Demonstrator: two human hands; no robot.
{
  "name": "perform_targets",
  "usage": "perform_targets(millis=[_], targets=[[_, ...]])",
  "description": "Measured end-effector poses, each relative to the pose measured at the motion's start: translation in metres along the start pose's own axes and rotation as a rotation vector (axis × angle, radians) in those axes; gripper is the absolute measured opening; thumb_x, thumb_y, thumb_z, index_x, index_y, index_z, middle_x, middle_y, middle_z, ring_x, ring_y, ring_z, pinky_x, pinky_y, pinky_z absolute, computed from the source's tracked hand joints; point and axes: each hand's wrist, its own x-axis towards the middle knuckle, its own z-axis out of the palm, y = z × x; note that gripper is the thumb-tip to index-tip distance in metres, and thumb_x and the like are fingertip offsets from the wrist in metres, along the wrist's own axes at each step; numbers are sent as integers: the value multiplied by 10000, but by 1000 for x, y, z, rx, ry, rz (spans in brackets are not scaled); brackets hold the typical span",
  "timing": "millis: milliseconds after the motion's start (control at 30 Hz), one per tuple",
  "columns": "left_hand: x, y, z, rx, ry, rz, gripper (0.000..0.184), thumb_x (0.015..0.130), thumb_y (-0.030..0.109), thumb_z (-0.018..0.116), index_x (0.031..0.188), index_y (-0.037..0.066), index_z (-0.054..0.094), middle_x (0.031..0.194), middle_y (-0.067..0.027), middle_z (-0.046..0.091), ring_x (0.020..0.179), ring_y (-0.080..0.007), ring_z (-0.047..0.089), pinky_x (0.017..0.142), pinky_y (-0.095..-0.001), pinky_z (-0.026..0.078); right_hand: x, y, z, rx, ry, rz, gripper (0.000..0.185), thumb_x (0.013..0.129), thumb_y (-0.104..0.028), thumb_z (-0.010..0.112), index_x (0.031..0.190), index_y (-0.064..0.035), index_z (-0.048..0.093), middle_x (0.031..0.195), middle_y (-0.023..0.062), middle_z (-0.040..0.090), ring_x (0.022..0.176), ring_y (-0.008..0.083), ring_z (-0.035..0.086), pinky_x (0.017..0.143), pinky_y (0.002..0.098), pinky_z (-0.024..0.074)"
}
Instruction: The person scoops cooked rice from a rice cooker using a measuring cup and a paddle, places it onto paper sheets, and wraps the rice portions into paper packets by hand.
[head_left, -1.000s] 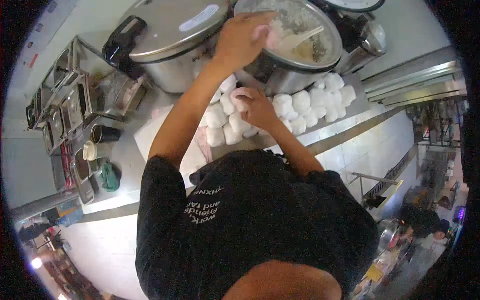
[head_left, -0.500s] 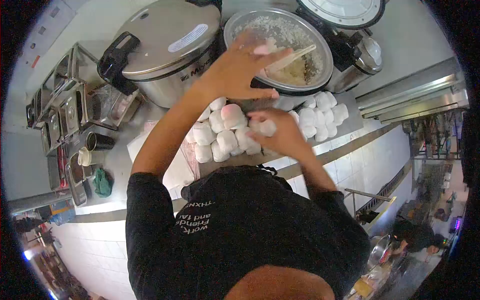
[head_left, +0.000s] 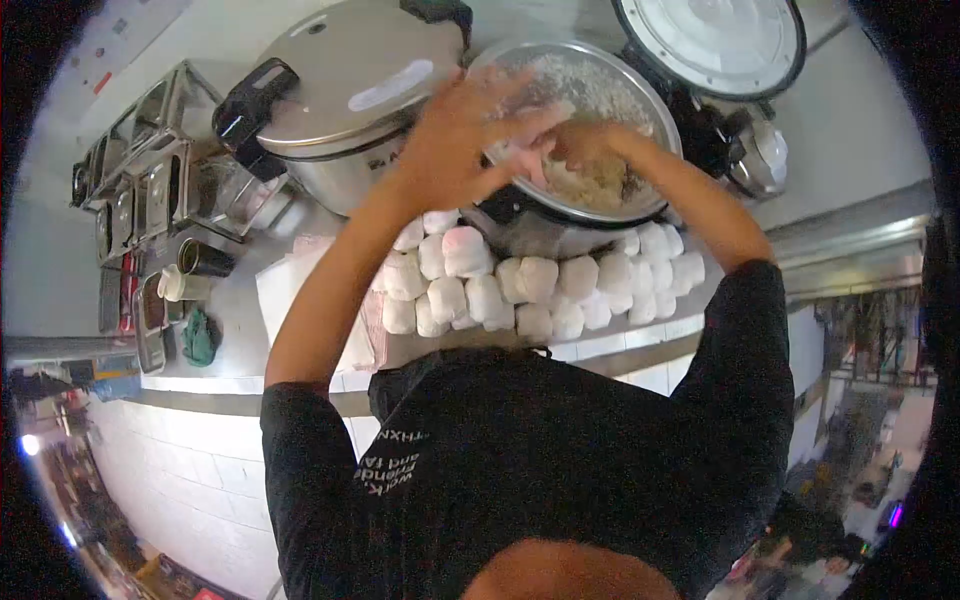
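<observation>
My left hand (head_left: 450, 140), blurred, is over the left rim of the open pot (head_left: 672, 150), its fingers spread. Pinkish material (head_left: 532, 165) shows beside its fingers; whether they touch it is unclear. My right hand (head_left: 590, 148) reaches into the pot over the rice (head_left: 600, 190), its fingers smeared and partly hidden. The pale paddle cannot be made out. Several white, rounded wrapped bundles (head_left: 538, 279) lie in rows in front of the pot. One bundle (head_left: 465, 250) has a pink patch on top.
A closed large cooker (head_left: 350, 80) stands left of the open pot. Its neighbour's raised lid (head_left: 715, 45) is at the upper right. Metal trays (head_left: 160, 195), a dark cup (head_left: 205, 258), a green cloth (head_left: 198, 338) and white sheets (head_left: 300, 300) lie on the left counter.
My right hand has moved from the bundles up into the pot. The white bundle near its fingers now rests in the rows. My left hand stays near the pot's left rim, fingers spread.
</observation>
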Motion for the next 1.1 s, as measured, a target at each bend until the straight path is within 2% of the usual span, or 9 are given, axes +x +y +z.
perform_targets(millis=[67, 167, 400, 433, 533, 700, 833, 933, 1100], targets=[[-4, 3, 32, 64, -2, -22, 545, 897, 534, 528, 1314, 186, 577, 1330, -110, 568, 1336, -331, 418, 1151, -581, 88, 28, 9, 14, -13, -146, 54, 350, 861, -250, 642, 1162, -72, 616, 1052, 156, 674, 887, 286, 660, 800, 411, 520], [-8, 23, 28, 43, -387, -69, 490, 887, 521, 548, 1255, 207, 623, 1298, -100, 595, 1345, -329, 412, 1157, -571, 64, 49, 8, 21, -9, -248, 144, 385, 857, -275, 645, 1170, -53, 612, 1053, 159, 674, 898, 292, 661, 795, 415, 520], [2, 17, 8, -95, -5, -134, 589, 805, 563, 625, 1253, 181, 626, 1247, -82, 628, 1321, -354, 433, 1159, -567, 41, 39, -18, -22, 63, -266, 355, 475, 848, -333, 651, 1191, -9, 601, 1056, 164, 674, 924, 305, 662, 785, 423, 522], [3, 15, 22, -39, 25, -137, 683, 806, 657, 560, 1219, 119, 642, 1241, -155, 609, 1249, -388, 488, 1152, -588, 59, 31, -21, -36, 51, -272, 408, 488, 846, -342, 651, 1194, -3, 600, 1056, 165, 674, 928, 307, 662, 784, 425, 523], [-1, 25, 44, -25, -326, -101, 774, 773, 717, 537, 1269, 127, 613, 1280, -180, 579, 1244, -403, 489, 1153, -595, 24, 13, 10, -64, -162, -225, 362, 512, 845, -368, 650, 1175, 22, 611, 1041, 171, 677, 924, 320, 669, 766, 433, 527], [6, 40, 35, -336, -123, -21, 907, 743, 749, 533, 1418, 148, 452, 1205, -210, 612, 1189, -403, 530, 1154, -598, 11, -14, 37, -50, -648, 210, 508, 450, 739, -355, 746, 1073, -60, 685, 970, 183, 690, 880, 311, 675, 735, 415, 540], [5, 23, 44, -111, -117, -35, 924, 737, 741, 541, 1439, 153, 420, 1107, -193, 660, 1181, -365, 543, 1147, -618, 14, 21, 24, -34, -598, 91, 822, 484, 653, -432, 793, 988, -89, 724, 973, 178, 686, 904, 318, 664, 719, 418, 542], [-2, 24, 39, -45, -248, -61, 892, 742, 722, 550, 1424, 155, 444, 1018, -165, 691, 1190, -338, 540, 1141, -632, 12, 22, 36, -15, -524, 352, 593, 423, 645, -386, 785, 914, -63, 738, 866, 179, 697, 799, 315, 684, 694, 420, 546], [1, 35, 27, -111, -228, -12, 842, 735, 702, 569, 1377, 161, 510, 875, -96, 711, 1142, -296, 560, 1153, -611, 29, 18, 77, -18, -420, 188, 631, 318, 665, -344, 762, 774, -46, 742, 747, 151, 700, 723, 306, 702, 648, 418, 548]])
